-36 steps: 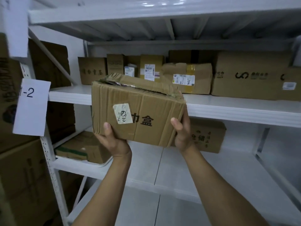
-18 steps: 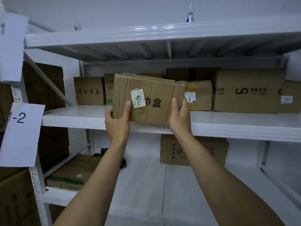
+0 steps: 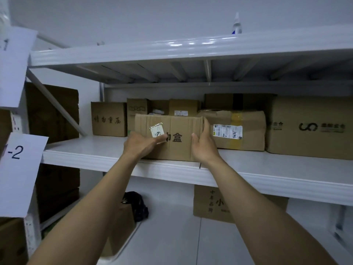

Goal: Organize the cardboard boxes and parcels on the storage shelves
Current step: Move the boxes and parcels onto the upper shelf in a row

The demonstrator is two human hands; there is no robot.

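Cardboard box (image 3: 179,148) down on middle shelf (image 3: 86,147), near front edge. Left hand (image 3: 141,144), right hand (image 3: 204,144) flat against it, unclenched. Pushing back probably left.

Paper sign marked "-2" (image 3: 19,173): white sheet at the left edge.
Second paper sheet (image 3: 13,67): white, directly above the sign, partly cut off.
Clear bottle (image 3: 236,23): far up and right of the sign.
Black bundle (image 3: 136,205): below and right of the sign, blurred.

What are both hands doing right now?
Left hand: open, flat on the front of the cardboard box.
Right hand: open, flat against its right end.
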